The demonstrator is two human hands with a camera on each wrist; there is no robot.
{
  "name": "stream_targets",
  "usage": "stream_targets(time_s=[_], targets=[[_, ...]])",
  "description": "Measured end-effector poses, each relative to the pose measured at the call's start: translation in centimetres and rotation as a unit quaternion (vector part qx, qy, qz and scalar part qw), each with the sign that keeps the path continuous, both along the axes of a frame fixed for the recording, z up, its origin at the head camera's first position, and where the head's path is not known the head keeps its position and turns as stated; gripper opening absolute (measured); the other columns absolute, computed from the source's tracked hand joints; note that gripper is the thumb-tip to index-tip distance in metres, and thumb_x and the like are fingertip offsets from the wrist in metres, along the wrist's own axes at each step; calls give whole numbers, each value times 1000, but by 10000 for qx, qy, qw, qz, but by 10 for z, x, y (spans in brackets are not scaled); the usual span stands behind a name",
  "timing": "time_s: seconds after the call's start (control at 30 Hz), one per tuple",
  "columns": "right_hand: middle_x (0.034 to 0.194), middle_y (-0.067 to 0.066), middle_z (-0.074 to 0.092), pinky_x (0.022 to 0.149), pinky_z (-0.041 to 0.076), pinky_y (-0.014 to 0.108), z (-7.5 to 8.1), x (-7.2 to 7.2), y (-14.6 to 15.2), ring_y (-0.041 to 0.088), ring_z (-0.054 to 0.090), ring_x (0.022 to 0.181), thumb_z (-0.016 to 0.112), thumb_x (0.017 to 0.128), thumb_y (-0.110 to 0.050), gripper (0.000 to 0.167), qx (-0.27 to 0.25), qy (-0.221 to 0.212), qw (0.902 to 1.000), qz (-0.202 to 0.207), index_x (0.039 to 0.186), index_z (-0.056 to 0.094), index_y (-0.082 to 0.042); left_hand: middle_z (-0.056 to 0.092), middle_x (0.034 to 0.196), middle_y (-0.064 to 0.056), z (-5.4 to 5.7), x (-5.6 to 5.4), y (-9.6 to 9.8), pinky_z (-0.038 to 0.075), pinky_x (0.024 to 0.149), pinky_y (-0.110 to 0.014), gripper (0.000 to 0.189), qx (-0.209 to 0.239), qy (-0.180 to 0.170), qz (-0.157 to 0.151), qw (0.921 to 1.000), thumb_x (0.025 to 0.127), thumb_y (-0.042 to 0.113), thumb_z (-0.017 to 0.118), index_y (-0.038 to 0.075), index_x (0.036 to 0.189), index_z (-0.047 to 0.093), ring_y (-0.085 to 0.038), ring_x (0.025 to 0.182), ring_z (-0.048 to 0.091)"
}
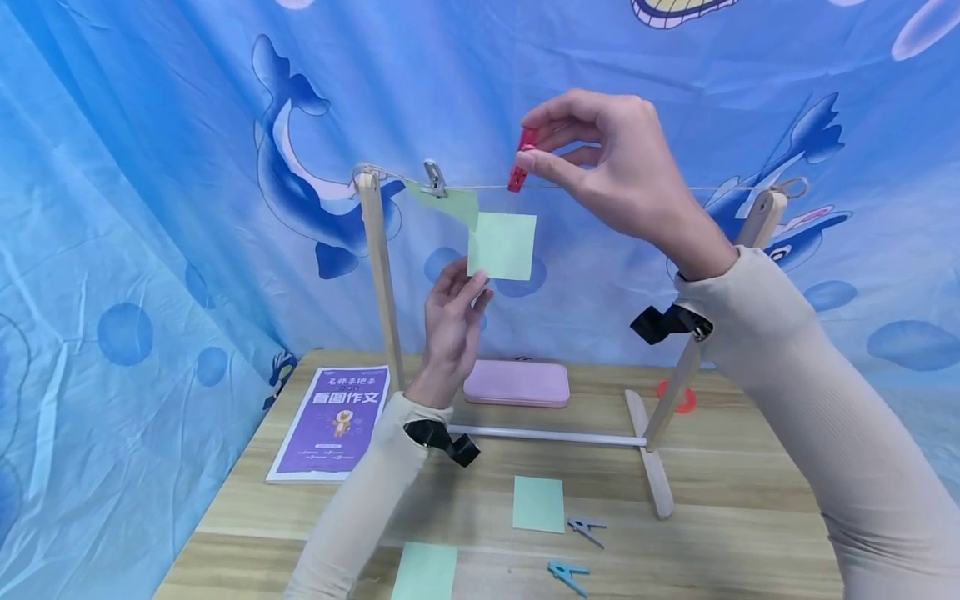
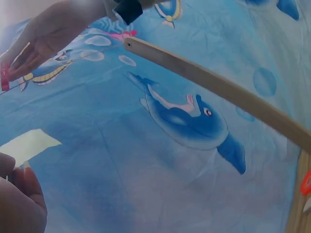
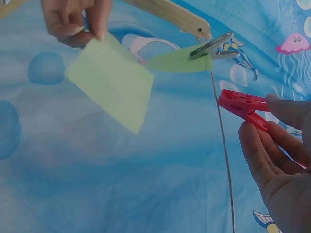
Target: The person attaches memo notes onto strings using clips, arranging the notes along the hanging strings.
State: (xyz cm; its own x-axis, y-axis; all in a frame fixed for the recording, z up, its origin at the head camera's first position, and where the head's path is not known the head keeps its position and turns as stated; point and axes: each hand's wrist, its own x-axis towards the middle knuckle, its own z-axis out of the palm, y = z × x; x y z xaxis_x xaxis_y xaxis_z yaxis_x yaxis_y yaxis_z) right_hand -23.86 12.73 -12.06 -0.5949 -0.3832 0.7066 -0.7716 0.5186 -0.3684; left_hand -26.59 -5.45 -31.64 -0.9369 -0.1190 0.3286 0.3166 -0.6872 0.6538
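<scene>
A string [image 1: 600,187] runs between two wooden posts of a small rack [image 1: 378,275]. A grey clothespin [image 1: 434,177] pins a green paper [image 1: 450,202] to it near the left post. My right hand [image 1: 592,162] pinches a red clothespin [image 1: 521,162] right at the string; the red clothespin [image 3: 242,108] sits beside the string [image 3: 221,145]. My left hand [image 1: 453,312] holds a light green square note [image 1: 502,245] by its lower left corner, raised just under the string. The note [image 3: 111,80] hangs from the fingers [image 3: 73,22] in the right wrist view.
On the wooden table [image 1: 750,517] lie a purple booklet [image 1: 333,421], a pink case [image 1: 516,382], two more green notes [image 1: 538,503] [image 1: 424,572], a grey clothespin [image 1: 587,527], a blue clothespin [image 1: 567,574] and a red object [image 1: 678,398] behind the right post. A blue dolphin-print cloth [image 1: 150,208] hangs behind.
</scene>
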Motion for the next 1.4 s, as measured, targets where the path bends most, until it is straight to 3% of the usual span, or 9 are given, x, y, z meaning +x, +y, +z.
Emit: stream_targets(time_s=[0.53, 0.67, 0.93, 1.17, 1.4], targets=[[115, 3, 76, 98, 59, 21, 5, -3, -6, 3, 71, 100, 77, 96, -22, 30, -82, 14, 9999, 151, 122, 74, -8, 61, 99, 3, -2, -6, 5, 51, 88, -24, 20, 28, -265, -392, 9989, 101, 0, 63, 15, 114, 61, -13, 93, 57], [113, 2, 76, 98, 60, 22, 5, -3, -8, 5, 73, 99, 77, 96, -23, 29, -4, -10, 9999, 155, 121, 74, -8, 62, 101, 1, 3, -9, 5, 50, 91, -25, 22, 83, -265, -409, 9988, 100, 1, 65, 14, 118, 60, -13, 94, 58], [113, 0, 78, 90, 57, 20, 9, -5, -13, 10, 77, 98, 74, 98, -26, 27, 361, 190, 9989, -216, 119, 74, -9, 65, 108, 2, 16, -15, 7, 43, 103, -33, 27, 98, -234, -685, 9973, 103, 2, 60, 15, 127, 57, -14, 106, 58], [115, 4, 78, 90, 58, 20, 13, -5, -12, 16, 78, 99, 74, 98, -23, 25, 293, 234, 9989, -277, 117, 75, -8, 61, 103, 0, 24, -19, 14, 48, 100, -29, 22, 296, -287, -880, 9953, 103, 1, 62, 16, 119, 58, -14, 103, 60], [111, 5, 78, 90, 58, 17, 14, -4, -14, 15, 76, 96, 74, 98, -23, 24, 302, 187, 9992, -166, 116, 75, -8, 60, 103, 0, 30, -23, 16, 52, 90, -23, 17, 615, -225, -1072, 9921, 103, 3, 62, 17, 113, 61, -12, 96, 59]])
